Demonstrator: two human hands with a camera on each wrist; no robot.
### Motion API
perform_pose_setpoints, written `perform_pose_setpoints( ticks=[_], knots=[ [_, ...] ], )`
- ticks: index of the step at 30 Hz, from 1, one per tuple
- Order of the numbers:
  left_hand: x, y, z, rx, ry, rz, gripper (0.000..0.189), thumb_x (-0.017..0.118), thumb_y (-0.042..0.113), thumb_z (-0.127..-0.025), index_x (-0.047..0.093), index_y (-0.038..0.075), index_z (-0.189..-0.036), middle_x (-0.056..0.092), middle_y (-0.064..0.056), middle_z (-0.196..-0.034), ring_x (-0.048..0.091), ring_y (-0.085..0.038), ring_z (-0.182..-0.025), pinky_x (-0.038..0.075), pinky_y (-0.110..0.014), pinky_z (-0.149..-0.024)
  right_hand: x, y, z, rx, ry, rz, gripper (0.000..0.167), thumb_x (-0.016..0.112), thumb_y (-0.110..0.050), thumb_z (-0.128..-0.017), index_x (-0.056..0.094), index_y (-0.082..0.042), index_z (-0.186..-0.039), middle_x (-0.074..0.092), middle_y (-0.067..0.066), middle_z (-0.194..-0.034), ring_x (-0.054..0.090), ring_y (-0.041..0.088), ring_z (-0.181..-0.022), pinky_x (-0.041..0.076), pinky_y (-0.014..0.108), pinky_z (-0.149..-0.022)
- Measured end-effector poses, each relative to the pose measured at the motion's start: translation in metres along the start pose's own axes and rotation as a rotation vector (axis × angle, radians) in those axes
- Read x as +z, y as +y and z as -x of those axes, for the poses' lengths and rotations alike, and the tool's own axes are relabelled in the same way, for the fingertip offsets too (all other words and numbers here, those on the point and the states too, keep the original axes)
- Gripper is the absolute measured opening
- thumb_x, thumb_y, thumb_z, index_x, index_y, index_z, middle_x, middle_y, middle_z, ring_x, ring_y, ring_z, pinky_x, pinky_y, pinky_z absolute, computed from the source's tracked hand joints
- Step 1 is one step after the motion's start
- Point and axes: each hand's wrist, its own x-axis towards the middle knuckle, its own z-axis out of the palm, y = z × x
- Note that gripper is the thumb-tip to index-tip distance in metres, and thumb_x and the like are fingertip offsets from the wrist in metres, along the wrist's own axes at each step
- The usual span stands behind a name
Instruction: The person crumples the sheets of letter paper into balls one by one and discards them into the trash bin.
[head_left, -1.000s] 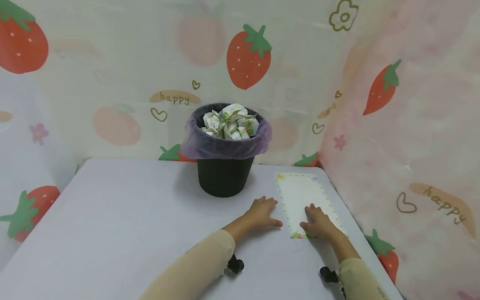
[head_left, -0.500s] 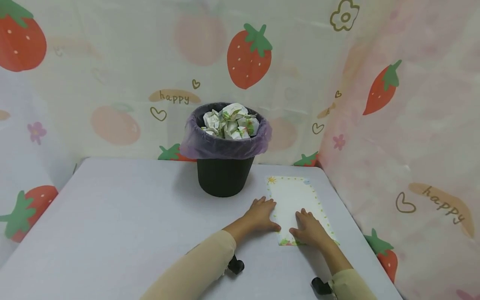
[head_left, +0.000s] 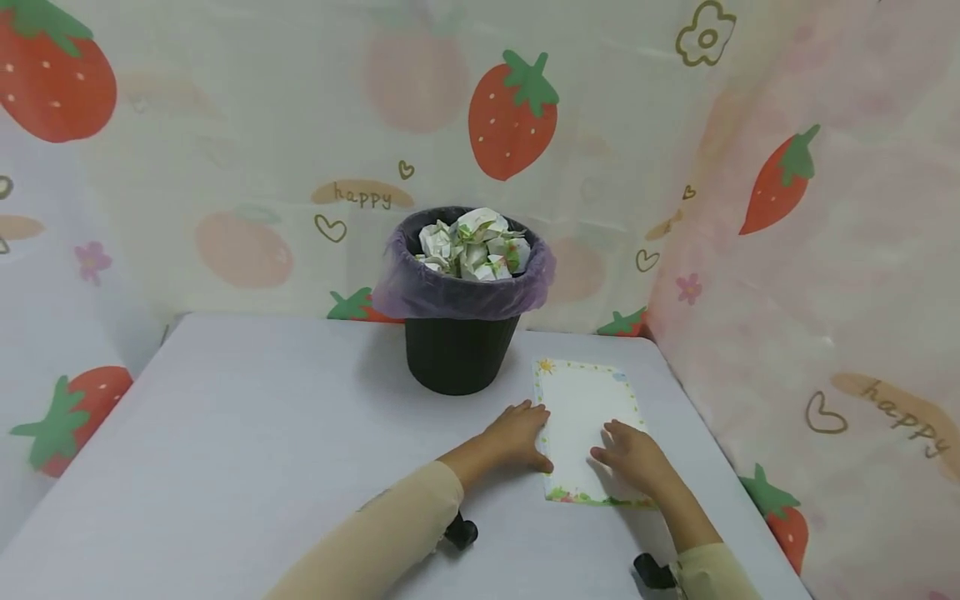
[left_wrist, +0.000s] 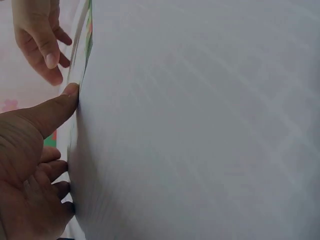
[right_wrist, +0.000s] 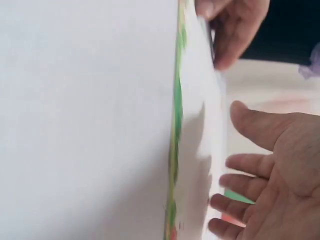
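A sheet of paper [head_left: 577, 396] with a printed border of small shapes, a sun and green plants lies flat on the white table. My left hand [head_left: 519, 435] rests at the sheet's left edge, thumb and fingers spread, fingertips down. Over the sheet's right half, my right hand [head_left: 636, 457] hovers with its fingers extended and casts a shadow on the paper. In the right wrist view, a gap shows between the right hand [right_wrist: 280, 170] and the sheet [right_wrist: 192, 100]. The left wrist view shows the left thumb and fingertips [left_wrist: 70, 90] down at the surface.
Behind the hands stands a black bin [head_left: 457, 354] with a purple liner [head_left: 465, 298] folded over its rim. Several crumpled papers [head_left: 480, 242] fill its top. The white table [head_left: 300, 433] meets a strawberry-print backdrop [head_left: 247, 150] at the back and right side.
The right hand has slid the sheet left and toward the body, up to the left hand, and has then lifted off it. The left hand has stayed nearly in place.
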Motion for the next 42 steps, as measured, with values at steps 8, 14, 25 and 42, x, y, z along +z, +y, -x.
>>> perform_pose_setpoints(
  ticks=[8,14,25,42],
  knots=[
    [-0.005,-0.018,0.009,0.031,-0.076,0.013,0.094,0.089,0.045,-0.078,0.046,0.010,-0.153,0.040,-0.005,-0.163,0.027,-0.027,-0.155,0.021,-0.042,-0.127,-0.010,0.026,-0.030,-0.059,-0.059,-0.058,0.085,0.072,-0.046,-0.094,0.034,-0.006,-0.159,0.027,0.020,-0.166,0.022,0.048,-0.152,0.022,0.066,-0.120],
    [-0.007,-0.028,0.020,0.066,-0.124,0.092,0.094,0.089,0.040,-0.079,0.043,0.012,-0.156,0.036,-0.002,-0.165,0.021,-0.025,-0.157,0.019,-0.044,-0.128,-0.009,0.042,-0.043,-0.078,-0.140,-0.018,0.099,0.076,-0.051,-0.089,0.028,-0.004,-0.161,0.019,0.019,-0.168,0.010,0.046,-0.155,0.008,0.064,-0.123],
    [-0.013,-0.037,0.027,0.093,-0.155,0.138,0.095,0.089,0.039,-0.078,0.041,0.013,-0.156,0.033,0.000,-0.166,0.018,-0.023,-0.158,0.016,-0.042,-0.128,-0.008,0.059,-0.047,-0.067,-0.155,0.007,0.113,0.074,-0.062,-0.086,0.017,-0.002,-0.163,0.009,0.022,-0.170,-0.001,0.047,-0.156,0.001,0.069,-0.121],
    [-0.012,-0.042,0.027,0.109,-0.143,0.193,0.100,0.089,0.036,-0.078,0.037,0.009,-0.158,0.029,-0.005,-0.168,0.018,-0.024,-0.158,0.014,-0.041,-0.129,-0.011,0.061,-0.045,-0.018,-0.109,0.077,0.107,0.073,-0.066,-0.083,0.026,-0.013,-0.163,0.026,0.029,-0.163,0.020,0.063,-0.145,0.024,0.075,-0.113]
  ],
)
